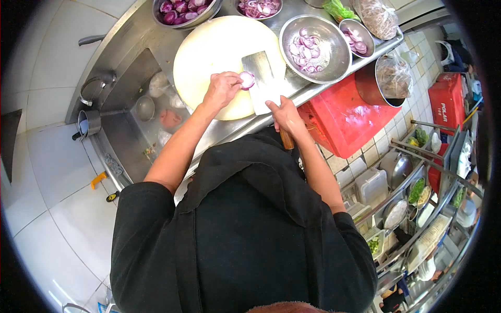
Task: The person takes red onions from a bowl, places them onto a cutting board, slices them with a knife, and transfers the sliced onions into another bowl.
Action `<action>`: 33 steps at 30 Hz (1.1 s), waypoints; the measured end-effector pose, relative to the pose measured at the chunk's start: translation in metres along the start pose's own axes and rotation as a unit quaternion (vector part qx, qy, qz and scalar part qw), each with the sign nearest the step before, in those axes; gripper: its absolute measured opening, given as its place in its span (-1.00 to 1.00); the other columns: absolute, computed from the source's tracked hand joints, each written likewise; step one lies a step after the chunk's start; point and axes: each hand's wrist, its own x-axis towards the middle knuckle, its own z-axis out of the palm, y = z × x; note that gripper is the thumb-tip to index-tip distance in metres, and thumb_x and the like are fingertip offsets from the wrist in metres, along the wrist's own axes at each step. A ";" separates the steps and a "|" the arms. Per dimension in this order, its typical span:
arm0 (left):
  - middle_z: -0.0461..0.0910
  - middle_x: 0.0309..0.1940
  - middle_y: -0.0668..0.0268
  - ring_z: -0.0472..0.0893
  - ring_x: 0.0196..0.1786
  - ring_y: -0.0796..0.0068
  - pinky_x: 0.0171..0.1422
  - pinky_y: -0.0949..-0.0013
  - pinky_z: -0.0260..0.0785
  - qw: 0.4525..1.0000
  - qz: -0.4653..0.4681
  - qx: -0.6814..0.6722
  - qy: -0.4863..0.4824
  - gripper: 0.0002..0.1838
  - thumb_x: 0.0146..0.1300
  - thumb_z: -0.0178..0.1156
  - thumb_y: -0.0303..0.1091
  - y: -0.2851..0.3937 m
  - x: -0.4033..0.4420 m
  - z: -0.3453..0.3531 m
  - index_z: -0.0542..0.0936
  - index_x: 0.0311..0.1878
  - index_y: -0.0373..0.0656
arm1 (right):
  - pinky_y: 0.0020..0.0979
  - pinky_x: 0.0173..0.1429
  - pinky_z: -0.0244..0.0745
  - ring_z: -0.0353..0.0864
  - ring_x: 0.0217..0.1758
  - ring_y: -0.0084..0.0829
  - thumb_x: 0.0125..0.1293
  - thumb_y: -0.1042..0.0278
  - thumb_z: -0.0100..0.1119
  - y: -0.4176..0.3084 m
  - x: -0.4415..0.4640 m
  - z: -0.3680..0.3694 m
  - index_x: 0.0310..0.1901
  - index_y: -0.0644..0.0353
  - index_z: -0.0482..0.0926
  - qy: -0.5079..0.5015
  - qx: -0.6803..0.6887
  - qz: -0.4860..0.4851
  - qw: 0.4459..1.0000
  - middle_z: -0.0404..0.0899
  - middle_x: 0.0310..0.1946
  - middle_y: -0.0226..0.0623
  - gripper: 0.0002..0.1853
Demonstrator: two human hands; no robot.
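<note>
The board (209, 55) has bare room leftward; left hand (223, 88) pinches onion (247, 80), right hand (286, 115) grips cleaver (263, 86) at board's edge.

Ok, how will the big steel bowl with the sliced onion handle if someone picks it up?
The bowl is probably stiff and light for its size: metal, holding just a loose heap of slices. Its smooth, shiny wall may be slippery if wet. Tilt it and the slices would likely slide, since they lie loose with bare metal around them.
</note>
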 end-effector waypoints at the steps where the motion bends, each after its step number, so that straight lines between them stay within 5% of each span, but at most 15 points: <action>1: 0.78 -0.13 0.18 0.76 -0.12 0.17 0.07 0.18 0.55 1.000 -0.007 -0.010 0.002 -0.85 0.16 0.40 -0.44 -0.006 -0.001 0.003 0.80 -0.21 -0.22 | -0.30 -0.64 0.39 0.49 -0.74 -0.42 0.52 0.18 0.19 0.001 0.001 0.001 0.03 0.47 0.51 0.000 0.003 -0.003 1.000 0.55 -0.61 -0.24 -0.59; 8: 0.78 -0.16 0.22 0.74 -0.11 0.19 0.12 0.14 0.44 0.999 -0.026 -0.015 0.022 -0.89 0.18 0.40 -0.37 -0.009 -0.005 0.008 0.81 -0.27 -0.18 | -0.29 -0.64 0.39 0.47 -0.76 -0.42 0.52 0.18 0.19 0.008 -0.018 -0.005 0.05 0.47 0.49 -0.028 0.005 0.007 1.000 0.51 -0.64 -0.28 -0.59; 11: 0.77 -0.18 0.08 0.78 -0.20 0.14 -0.04 0.23 0.64 1.000 0.010 -0.001 0.026 -0.86 0.14 0.44 -0.50 -0.005 -0.003 0.003 0.80 -0.22 -0.29 | -0.29 -0.64 0.38 0.46 -0.76 -0.43 0.52 0.19 0.19 0.011 -0.015 -0.009 0.06 0.46 0.49 -0.030 -0.010 0.020 0.999 0.52 -0.62 -0.28 -0.60; 14: 0.78 -0.18 0.20 0.74 -0.13 0.19 0.11 0.14 0.44 0.998 -0.048 -0.033 0.014 -0.89 0.18 0.40 -0.37 -0.006 -0.004 0.006 0.81 -0.29 -0.18 | -0.29 -0.64 0.39 0.46 -0.77 -0.42 0.52 0.15 0.20 -0.008 -0.014 -0.005 -0.01 0.45 0.48 -0.017 -0.024 0.013 0.999 0.47 -0.69 -0.30 -0.59; 26: 0.79 -0.22 0.23 0.75 -0.12 0.23 0.10 0.17 0.51 0.998 -0.049 -0.013 0.048 -0.91 0.18 0.39 -0.38 -0.007 -0.008 0.008 0.81 -0.31 -0.16 | -0.30 -0.63 0.40 0.49 -0.76 -0.40 0.50 0.16 0.21 0.011 -0.015 -0.006 0.00 0.48 0.50 -0.038 -0.010 -0.003 0.999 0.49 -0.67 -0.27 -0.58; 33: 0.79 -0.19 0.07 0.78 -0.16 0.14 -0.01 0.25 0.63 0.999 -0.019 0.002 0.043 -0.88 0.13 0.39 -0.52 -0.008 -0.005 0.004 0.80 -0.25 -0.29 | -0.29 -0.63 0.40 0.50 -0.75 -0.39 0.52 0.15 0.18 0.001 -0.003 0.000 0.01 0.48 0.49 -0.031 -0.024 0.007 0.999 0.51 -0.65 -0.25 -0.58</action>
